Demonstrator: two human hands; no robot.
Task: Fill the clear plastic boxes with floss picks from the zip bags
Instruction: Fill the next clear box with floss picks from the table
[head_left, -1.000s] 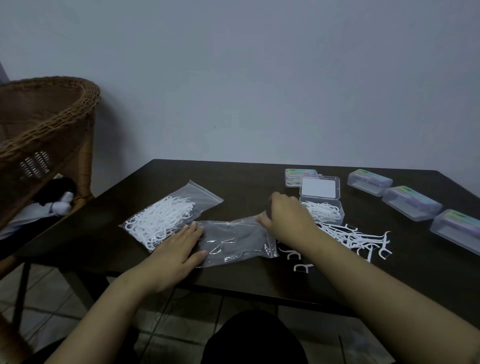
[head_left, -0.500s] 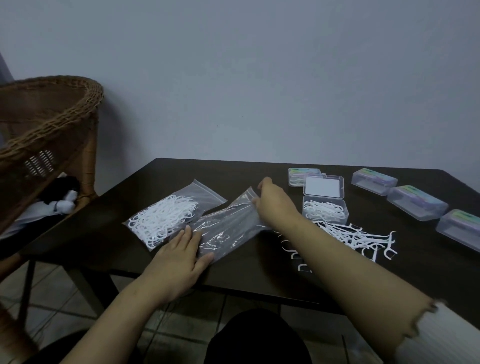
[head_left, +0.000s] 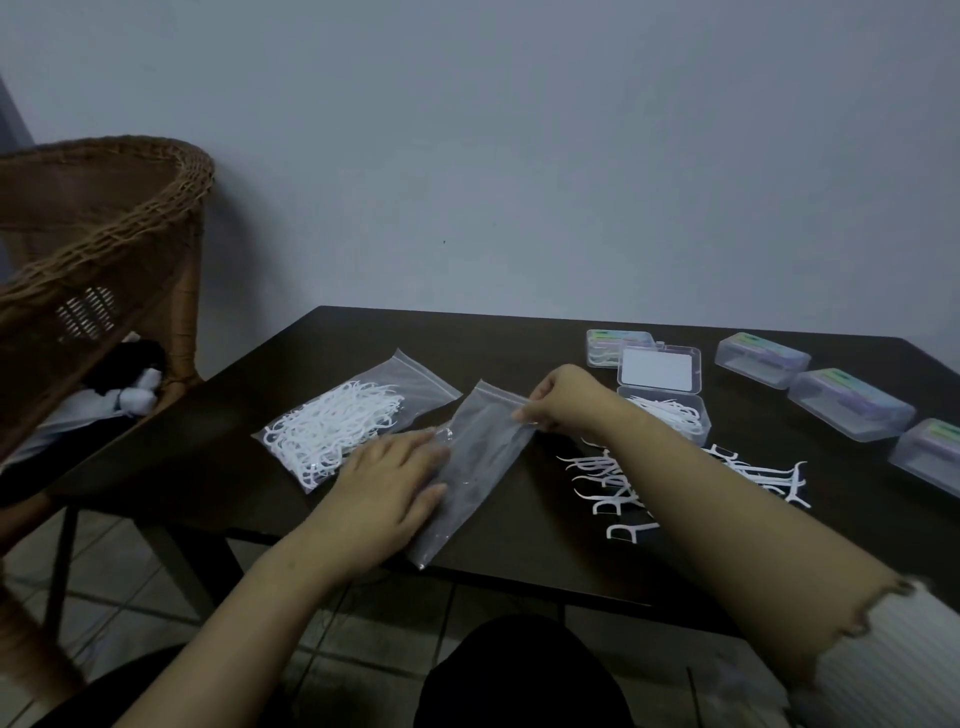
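The emptied zip bag (head_left: 480, 457) lies near the table's front edge; left hand (head_left: 387, 493) presses it flat, fingers spread; right hand (head_left: 558, 400) pinches its zip end; the film appears light, limp and slippery, best held at the stiffer zip strip; full zip bag (head_left: 343, 421) lies beside it toward the left edge; open box (head_left: 670, 415) holds picks; loose floss picks (head_left: 613, 483) lie near the front edge; closed boxes (head_left: 852, 402) line the right edge.

Light dim, flat, bluish; source not visible. Soft shadow on wall (head_left: 291, 218) beside wicker chair (head_left: 104, 228). Dark table (head_left: 363, 332) nearly without glare. Wide-angle bending at edges. Sleeve (head_left: 893, 660) in lower right corner blurred, image grainy.
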